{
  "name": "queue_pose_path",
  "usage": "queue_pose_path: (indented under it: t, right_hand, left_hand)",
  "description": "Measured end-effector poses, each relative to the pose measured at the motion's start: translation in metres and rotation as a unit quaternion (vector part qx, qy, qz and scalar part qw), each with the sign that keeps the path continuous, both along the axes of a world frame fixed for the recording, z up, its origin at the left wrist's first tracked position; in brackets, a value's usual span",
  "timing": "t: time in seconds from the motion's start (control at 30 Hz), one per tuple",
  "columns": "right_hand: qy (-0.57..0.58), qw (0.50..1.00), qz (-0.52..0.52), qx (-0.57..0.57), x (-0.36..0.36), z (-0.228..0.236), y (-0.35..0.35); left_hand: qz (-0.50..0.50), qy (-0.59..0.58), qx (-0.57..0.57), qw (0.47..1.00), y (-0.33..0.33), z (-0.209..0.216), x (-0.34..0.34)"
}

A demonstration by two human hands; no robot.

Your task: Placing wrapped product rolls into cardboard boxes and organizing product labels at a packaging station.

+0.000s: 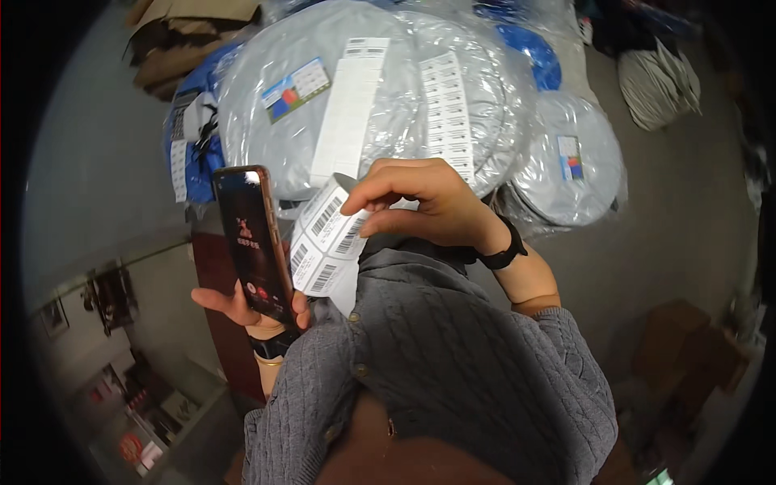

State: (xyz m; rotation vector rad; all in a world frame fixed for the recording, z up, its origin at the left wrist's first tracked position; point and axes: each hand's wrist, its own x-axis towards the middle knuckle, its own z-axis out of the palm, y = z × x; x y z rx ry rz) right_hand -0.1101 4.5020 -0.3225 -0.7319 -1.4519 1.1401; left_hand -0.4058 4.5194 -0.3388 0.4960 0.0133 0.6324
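Observation:
My left hand (242,305) grips a smartphone (255,234) that stands upright with its dark, lit screen turned toward me. Between the thumb and forefinger of my right hand (432,200) is the edge of a white barcode label strip (327,234), which curls at its top and hangs beside the phone. Just beyond my hands lie large round grey packages (250,89) in clear plastic. On them rest a long white label strip (347,121) and a second strip of printed labels (446,109).
A smaller round grey package (578,190) lies to the right. Blue wrapped packages (529,52) show behind. Brown cardboard (182,36) is at the far left, a silvery bag (659,85) on the floor at far right, and a cardboard box (675,335) at lower right.

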Motion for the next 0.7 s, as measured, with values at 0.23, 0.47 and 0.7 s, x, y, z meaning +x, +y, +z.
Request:
queue_pose_path:
  t: [0.23, 0.47, 0.7]
  right_hand:
    - [-0.002, 0.999, 0.041, -0.027, -0.015, 0.000, 0.019]
    - [-0.050, 0.998, 0.018, -0.020, -0.021, -0.002, 0.027]
    - [-0.033, 0.998, -0.010, 0.047, -0.038, -0.004, 0.041]
  left_hand:
    - [0.070, -0.044, -0.028, 0.996, -0.016, 0.007, -0.014]
    - [0.114, 0.047, 0.021, 0.992, -0.016, 0.006, -0.022]
    - [0.152, 0.055, 0.013, 0.987, -0.021, 0.004, -0.036]
